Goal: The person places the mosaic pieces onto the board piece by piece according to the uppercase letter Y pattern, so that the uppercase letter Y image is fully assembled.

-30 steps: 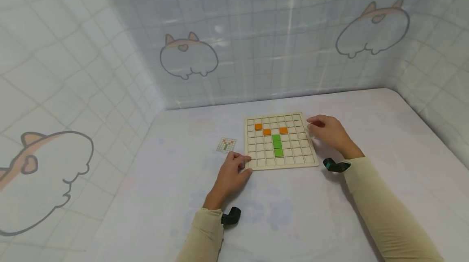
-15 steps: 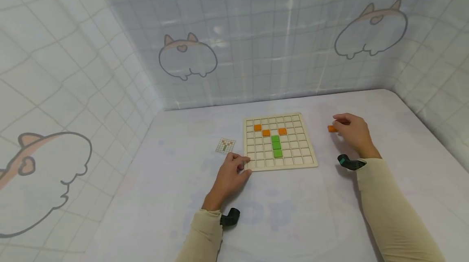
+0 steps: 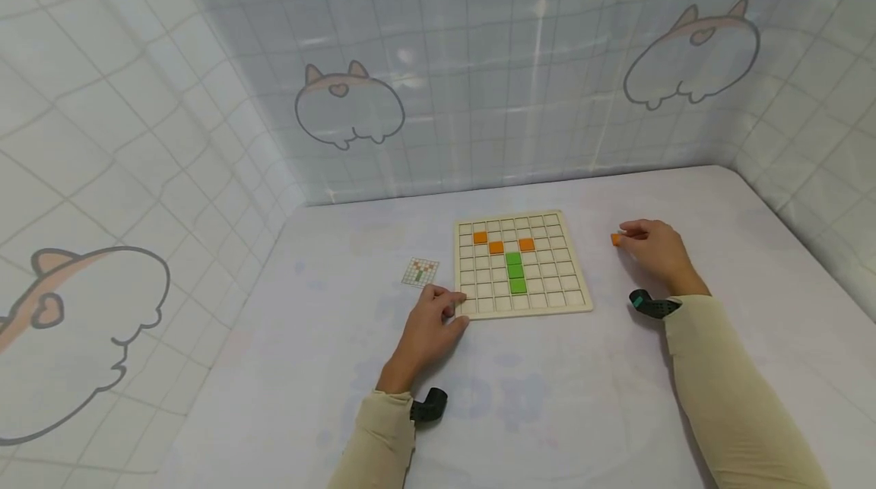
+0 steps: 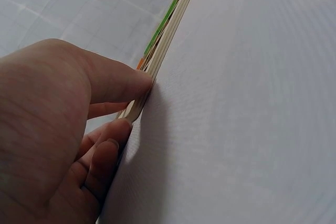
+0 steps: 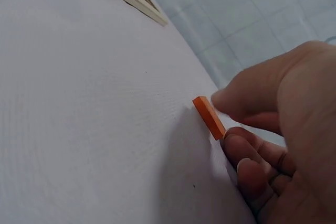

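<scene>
My left hand (image 3: 427,329) grips the near left corner of a pale wooden grid board (image 3: 479,273), thumb on the front edge and fingers along the left side. Three orange tiles and three green tiles (image 3: 516,272) sit in the board's cells, the green ones in a column. Off to the right of the board, my right hand (image 3: 657,255) pinches a loose orange tile (image 5: 208,117) low over the table. In the right wrist view, the thumb is at one end of that tile and the fingertips at the other. The fingers partly hide it in the head view.
A small pattern card (image 3: 420,272) lies left of the board, printed with a grid of orange and green squares. The table has a white cloth (image 3: 547,413). Behind it hangs a tile-patterned curtain (image 3: 472,109) with cartoon animals.
My right hand has moved right, away from the board's right edge, to the loose orange tile, and its fingers have closed around it. The left hand has stayed at the board's corner.
</scene>
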`<state>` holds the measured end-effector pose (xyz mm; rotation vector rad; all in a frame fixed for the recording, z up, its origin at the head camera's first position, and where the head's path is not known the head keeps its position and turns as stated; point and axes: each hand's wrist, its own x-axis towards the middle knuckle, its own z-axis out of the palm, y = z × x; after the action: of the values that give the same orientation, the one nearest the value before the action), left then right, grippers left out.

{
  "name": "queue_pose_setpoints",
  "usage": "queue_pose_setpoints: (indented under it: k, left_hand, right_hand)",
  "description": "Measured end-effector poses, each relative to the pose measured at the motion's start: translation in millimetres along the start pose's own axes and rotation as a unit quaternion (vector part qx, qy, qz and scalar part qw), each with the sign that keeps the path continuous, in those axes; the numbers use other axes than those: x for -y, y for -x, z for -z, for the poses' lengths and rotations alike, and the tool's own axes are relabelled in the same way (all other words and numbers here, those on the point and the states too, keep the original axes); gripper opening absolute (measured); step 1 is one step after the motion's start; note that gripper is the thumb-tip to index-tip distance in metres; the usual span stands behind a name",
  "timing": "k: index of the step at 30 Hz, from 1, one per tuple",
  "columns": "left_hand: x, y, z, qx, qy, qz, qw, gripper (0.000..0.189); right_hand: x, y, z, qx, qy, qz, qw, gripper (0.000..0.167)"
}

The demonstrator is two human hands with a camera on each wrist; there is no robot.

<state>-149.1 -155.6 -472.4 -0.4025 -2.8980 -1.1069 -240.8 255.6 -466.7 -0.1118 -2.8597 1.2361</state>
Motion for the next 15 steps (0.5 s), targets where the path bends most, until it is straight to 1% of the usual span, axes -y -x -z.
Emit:
queue_pose_setpoints:
  k: [8,15]
  left_hand:
    - [-1.6,1.2,0.6,0.0,0.004,-0.001,1.0,0.035]
    - [-1.6,1.1,0.5,0.002,0.001,0.011,0.9999,0.036]
  right_hand:
    - [1.1,0.6,-2.1,0.016,0.027,0.022,0.9993,0.039]
    - [-1.0,-1.7,-3.8,0.016,0.029,0.032,0.9989,0.035]
